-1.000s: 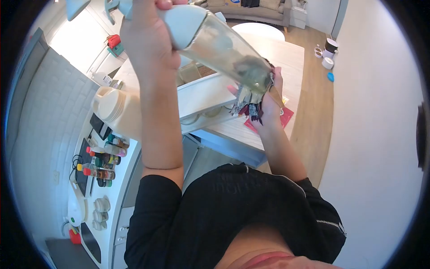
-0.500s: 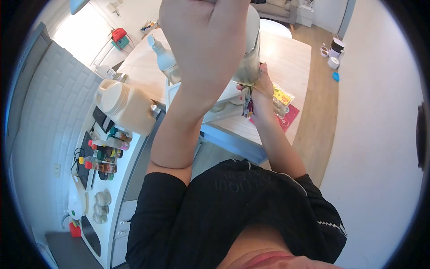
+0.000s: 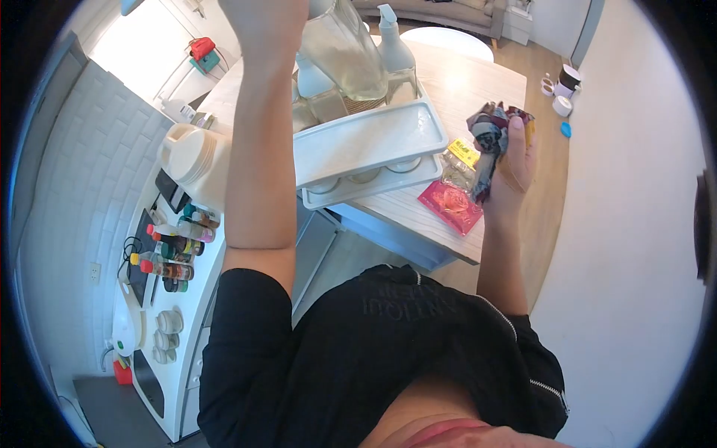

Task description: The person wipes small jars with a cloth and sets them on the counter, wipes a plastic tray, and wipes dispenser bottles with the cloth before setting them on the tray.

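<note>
At the top edge, my left hand (image 3: 272,30) is at the upper end of a tilted clear bottle (image 3: 347,56); its fingers are mostly cut off by the frame. The bottle's base is over the white tray (image 3: 373,142), beside another spray bottle (image 3: 396,52). My right hand (image 3: 517,168) is closed around a crumpled, dark patterned bundle (image 3: 489,134) above the table's right side. Below and left of that hand lie a clear packet with a yellow label (image 3: 463,153) and a red packet (image 3: 452,205).
A large beige jug (image 3: 194,160) stands left of my left forearm. Several small bottles (image 3: 175,250) and stacked jars (image 3: 168,336) are on the counter at left. A white round chair (image 3: 448,41) is behind the wooden table (image 3: 478,75).
The bottle has moved away from my right hand, up and left with my left hand, over the tray. My right hand has moved right with the bundle, uncovering the packets.
</note>
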A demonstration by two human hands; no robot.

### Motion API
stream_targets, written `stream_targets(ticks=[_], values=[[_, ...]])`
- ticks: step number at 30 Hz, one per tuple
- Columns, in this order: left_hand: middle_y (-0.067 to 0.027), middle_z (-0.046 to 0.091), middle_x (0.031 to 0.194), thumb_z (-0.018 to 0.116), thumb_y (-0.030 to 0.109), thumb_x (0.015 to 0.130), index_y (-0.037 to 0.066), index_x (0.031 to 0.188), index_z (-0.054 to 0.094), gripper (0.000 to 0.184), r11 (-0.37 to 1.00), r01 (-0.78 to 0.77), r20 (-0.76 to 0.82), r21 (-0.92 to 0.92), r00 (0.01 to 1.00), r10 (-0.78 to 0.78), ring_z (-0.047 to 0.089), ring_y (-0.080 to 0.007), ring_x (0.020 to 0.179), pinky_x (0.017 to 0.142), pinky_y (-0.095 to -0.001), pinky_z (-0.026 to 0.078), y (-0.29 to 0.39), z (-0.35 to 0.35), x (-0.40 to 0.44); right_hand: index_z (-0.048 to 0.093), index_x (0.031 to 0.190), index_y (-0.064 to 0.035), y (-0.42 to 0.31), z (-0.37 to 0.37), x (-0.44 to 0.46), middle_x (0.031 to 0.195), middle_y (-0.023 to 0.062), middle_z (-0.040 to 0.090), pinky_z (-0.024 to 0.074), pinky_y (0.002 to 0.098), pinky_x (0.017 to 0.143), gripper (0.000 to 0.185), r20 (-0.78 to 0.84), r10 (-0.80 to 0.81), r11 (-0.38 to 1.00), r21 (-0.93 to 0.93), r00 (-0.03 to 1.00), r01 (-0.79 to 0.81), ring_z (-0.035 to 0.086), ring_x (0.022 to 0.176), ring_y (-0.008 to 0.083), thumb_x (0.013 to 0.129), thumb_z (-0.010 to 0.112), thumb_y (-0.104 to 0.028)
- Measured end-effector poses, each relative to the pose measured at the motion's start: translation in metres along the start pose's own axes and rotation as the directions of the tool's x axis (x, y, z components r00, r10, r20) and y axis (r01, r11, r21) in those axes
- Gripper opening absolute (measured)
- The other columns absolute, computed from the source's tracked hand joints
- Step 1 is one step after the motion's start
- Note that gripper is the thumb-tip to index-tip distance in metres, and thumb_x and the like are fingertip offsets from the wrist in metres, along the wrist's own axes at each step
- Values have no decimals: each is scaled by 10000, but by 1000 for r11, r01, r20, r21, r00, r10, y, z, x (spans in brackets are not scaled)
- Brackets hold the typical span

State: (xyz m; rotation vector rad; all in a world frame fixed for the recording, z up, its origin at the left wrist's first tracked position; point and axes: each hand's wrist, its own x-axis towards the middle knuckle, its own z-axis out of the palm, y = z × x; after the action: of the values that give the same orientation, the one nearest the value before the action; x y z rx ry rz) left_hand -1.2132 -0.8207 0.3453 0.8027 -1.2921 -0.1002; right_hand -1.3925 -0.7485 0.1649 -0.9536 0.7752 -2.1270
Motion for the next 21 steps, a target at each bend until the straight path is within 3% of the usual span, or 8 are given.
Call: stream_targets(ticks=[2, 4, 5, 6, 12, 13, 17, 21], values=[[-43, 549, 602, 604, 361, 885, 17, 705, 561, 390, 984, 88, -28, 154, 996, -85, 532, -130, 549, 537, -267, 427, -9, 4, 2, 539, 1022, -16, -3, -9, -2, 808, 79, 610, 444, 228, 622, 274, 18, -16, 1000, 8, 1000, 16, 556, 688, 101, 969, 429, -262], [-38, 547, 578, 604, 340, 886, 23, 667, 559, 388, 999, 13, 108, -47, 994, -8, 516, -120, 530, 528, -270, 410, -32, 10, 1, 540, 1033, -12, -8, -19, -7, 811, 92, 612, 455, 208, 563, 296, -42, 67, 996, -49, 997, -69, 561, 687, 86, 963, 442, -283], [-28, 535, 579, 610, 367, 883, 25, 698, 557, 393, 992, -9, 128, -123, 991, 25, 499, -118, 531, 530, -273, 401, -41, 13, 0, 512, 1046, 3, -8, -30, -7, 900, 102, 616, 481, 273, 750, 210, -1, 102, 992, 69, 995, -101, 595, 793, 132, 949, 485, -181], [-28, 535, 579, 610, 367, 883, 25, 698, 557, 393, 992, -6, 128, -125, 991, 22, 499, -118, 531, 530, -273, 401, -50, 17, 0, 512, 1046, 3, -11, -37, -8, 900, 102, 616, 481, 273, 750, 210, -2, 102, 993, 66, 995, -102, 595, 793, 132, 949, 485, -181], [-43, 549, 673, 625, 420, 868, 12, 832, 536, 419, 991, -87, 84, -103, 992, 96, 502, -124, 623, 568, -277, 404, -86, 31, -6, 505, 1100, -1, -27, -72, -18, 912, 112, 611, 472, 234, 665, 295, -47, 163, 986, -13, 985, -164, 575, 769, 118, 938, 489, -247], [-63, 558, 713, 629, 421, 864, 5, 875, 539, 427, 998, -60, 67, -8, 996, 61, 516, -151, 656, 597, -296, 415, -90, 33, -9, 504, 1124, -5, -22, -77, -17, 885, 105, 615, 472, 218, 597, 361, -169, 171, 982, -51, 971, -182, 572, 722, 112, 929, 492, -308], [-124, 586, 817, 629, 446, 850, -20, 1001, 547, 496, 988, -31, 10, 153, 1000, 30, 565, -247, 755, 694, -368, 443, -109, 40, -25, 533, 1094, -15, -33, -85, -29, 851, 102, 626, 445, 189, 430, 399, -228, 198, 955, -173, 953, -240, 565, 648, 96, 913, 495, -368], [-180, 608, 875, 618, 451, 848, -27, 1076, 535, 536, 990, -67, 34, 124, 997, 63, 594, -321, 817, 751, -407, 449, -126, 46, -37, 536, 1086, -11, -25, -99, -34, 852, 113, 630, 449, 185, 427, 413, -272, 192, 951, -187, 943, -247, 560, 639, 91, 905, 502, -380]])
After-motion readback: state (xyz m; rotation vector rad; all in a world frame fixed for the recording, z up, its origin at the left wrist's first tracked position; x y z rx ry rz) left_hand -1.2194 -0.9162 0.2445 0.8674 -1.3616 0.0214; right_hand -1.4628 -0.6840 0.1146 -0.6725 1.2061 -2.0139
